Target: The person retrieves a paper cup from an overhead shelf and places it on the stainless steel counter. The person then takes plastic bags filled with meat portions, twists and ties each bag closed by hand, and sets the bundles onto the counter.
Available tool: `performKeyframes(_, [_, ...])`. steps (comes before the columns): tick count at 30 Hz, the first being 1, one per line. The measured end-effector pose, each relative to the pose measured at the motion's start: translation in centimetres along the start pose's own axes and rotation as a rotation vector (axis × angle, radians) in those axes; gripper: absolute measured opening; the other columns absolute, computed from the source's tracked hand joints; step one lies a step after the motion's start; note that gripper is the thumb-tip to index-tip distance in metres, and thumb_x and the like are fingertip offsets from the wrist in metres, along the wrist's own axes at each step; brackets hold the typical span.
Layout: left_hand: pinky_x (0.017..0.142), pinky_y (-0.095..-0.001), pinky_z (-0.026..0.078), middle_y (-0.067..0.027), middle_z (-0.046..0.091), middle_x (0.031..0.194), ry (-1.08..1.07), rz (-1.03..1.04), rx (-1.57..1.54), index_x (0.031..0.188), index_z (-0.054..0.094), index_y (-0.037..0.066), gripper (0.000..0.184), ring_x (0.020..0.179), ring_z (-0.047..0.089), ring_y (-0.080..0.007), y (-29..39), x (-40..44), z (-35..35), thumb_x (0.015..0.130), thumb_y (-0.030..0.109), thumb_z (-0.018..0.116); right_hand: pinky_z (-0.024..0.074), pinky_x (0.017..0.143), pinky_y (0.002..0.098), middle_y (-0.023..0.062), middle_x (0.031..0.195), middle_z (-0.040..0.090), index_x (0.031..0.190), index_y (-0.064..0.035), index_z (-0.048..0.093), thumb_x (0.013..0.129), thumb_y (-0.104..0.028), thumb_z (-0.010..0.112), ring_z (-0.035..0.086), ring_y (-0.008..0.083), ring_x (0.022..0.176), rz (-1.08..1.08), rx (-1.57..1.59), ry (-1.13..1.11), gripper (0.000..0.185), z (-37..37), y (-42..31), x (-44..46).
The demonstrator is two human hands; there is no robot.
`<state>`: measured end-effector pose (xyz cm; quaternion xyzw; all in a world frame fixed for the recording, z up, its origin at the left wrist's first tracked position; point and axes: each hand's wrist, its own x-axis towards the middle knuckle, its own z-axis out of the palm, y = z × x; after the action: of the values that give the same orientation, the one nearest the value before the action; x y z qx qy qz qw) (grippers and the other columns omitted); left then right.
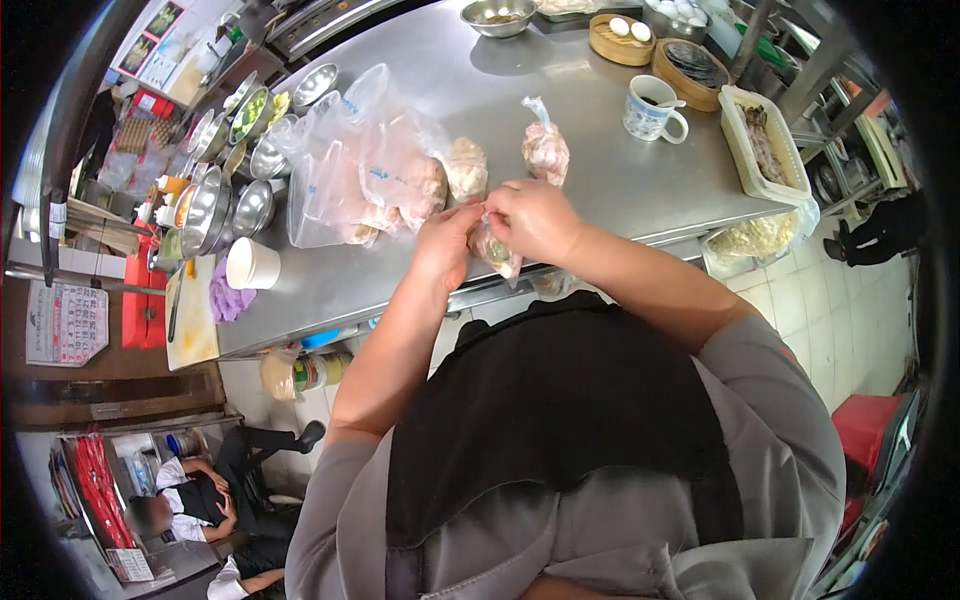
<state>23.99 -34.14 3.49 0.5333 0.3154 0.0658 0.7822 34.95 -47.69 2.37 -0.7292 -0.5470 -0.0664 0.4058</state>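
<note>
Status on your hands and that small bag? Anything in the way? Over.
Left hand and right hand pinching top of small filled bag. Bag by front edge of counter. Nothing seen blocking it.

The left arm (388, 345) slanted far and right, the right arm (650, 285) far and left. The left hand (445, 246) and right hand (535, 215) met, both pinching.

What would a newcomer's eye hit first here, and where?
Probably the left hand and right hand, mid-picture by the near edge of the steel counter, pinching the top of a small filled bag. Next, the heap of clear bags on the counter, just left of the hands. The black apron also stands out, filling much of the lower middle.
</note>
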Motion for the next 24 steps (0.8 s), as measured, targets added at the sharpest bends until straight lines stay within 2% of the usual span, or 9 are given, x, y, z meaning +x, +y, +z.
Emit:
performKeyframes(5, [0.091,-0.0405,0.042,-0.0046,0.065,0.104,-0.018,0.021,0.033,0.109,0.067,0.002,0.023,0.104,0.056,-0.0159,-0.5,0.4,-0.1,0.093,0.019,0.066,0.0534,0.072,0.0463,0.0129,0.081,0.066,0.078,-0.0071,0.063,0.074,-0.02,0.068,0.068,0.033,0.078,-0.004,-0.181,-0.081,0.014,0.7,0.6,0.0])
performKeyframes(7, [0.093,-0.0309,0.048,-0.0117,0.068,0.116,0.033,0.031,0.013,0.124,0.061,-0.011,0.041,0.105,0.064,-0.0187,-0.4,0.2,0.2,0.091,0.012,0.069,0.0528,0.073,0.0459,0.0125,0.083,0.066,0.08,-0.0074,0.064,0.074,-0.02,0.068,0.068,0.0328,0.079,-0.045,-0.136,-0.063,0.014,0.8,0.8,0.1])
performKeyframes(10, [0.085,-0.0362,0.046,-0.0043,0.065,0.103,0.008,0.054,0.093,0.108,0.068,-0.001,0.027,0.098,0.059,-0.0149,-0.2,0.0,0.5,0.093,0.02,0.064,0.0517,0.075,0.0461,0.0115,0.086,0.066,0.083,-0.0079,0.064,0.074,-0.021,0.068,0.068,0.0319,0.083,-0.084,-0.196,-0.121,0.016,0.0,0.6,0.1])
performKeyframes(14, [0.078,-0.0283,0.046,-0.0043,0.068,0.095,0.053,0.171,0.505,0.103,0.07,-0.004,0.029,0.086,0.058,-0.0124,-0.9,0.6,0.1,0.094,0.02,0.057,0.05,0.077,0.0471,0.0091,0.089,0.066,0.086,-0.0086,0.063,0.073,-0.022,0.068,0.066,0.0308,0.085,-0.133,-0.236,-0.127,0.019,-0.7,0.5,0.6])
performKeyframes(17, [0.077,-0.0284,0.047,-0.005,0.068,0.095,-0.02,0.207,0.439,0.102,0.07,-0.005,0.029,0.086,0.059,-0.0129,-1.2,1.4,0.1,0.093,0.02,0.058,0.05,0.077,0.0469,0.0085,0.089,0.065,0.086,-0.0093,0.063,0.073,-0.021,0.068,0.067,0.0305,0.085,-0.168,-0.262,-0.147,0.018,-1.0,0.9,0.8])
performKeyframes(21, [0.074,-0.0271,0.044,-0.0019,0.065,0.091,-0.022,0.078,0.135,0.103,0.071,0.001,0.023,0.078,0.055,-0.0106,0.3,0.6,1.2,0.092,0.02,0.062,0.0507,0.076,0.0478,0.0104,0.089,0.064,0.087,-0.0074,0.062,0.075,-0.018,0.066,0.065,0.0333,0.088,-0.099,-0.172,-0.139,0.017,-1.3,0.9,1.3])
performKeyframes(22, [0.082,-0.0284,0.049,-0.006,0.068,0.104,0.0,0.041,0.062,0.115,0.069,-0.004,0.03,0.093,0.062,-0.014,0.4,0.8,1.2,0.093,0.015,0.061,0.0512,0.076,0.048,0.0109,0.09,0.064,0.089,-0.0066,0.063,0.076,-0.016,0.065,0.065,0.0339,0.089,-0.087,-0.164,-0.136,0.016,-1.4,1.0,1.4])
performKeyframes(24, [0.077,-0.0299,0.044,-0.002,0.064,0.095,0.005,0.022,0.023,0.107,0.069,0.003,0.022,0.086,0.055,-0.0123,0.2,1.1,0.6,0.091,0.018,0.065,0.0518,0.075,0.0469,0.0103,0.091,0.064,0.089,-0.007,0.064,0.077,-0.015,0.065,0.065,0.0331,0.09,-0.095,-0.115,-0.117,0.015,-1.8,0.9,1.6])
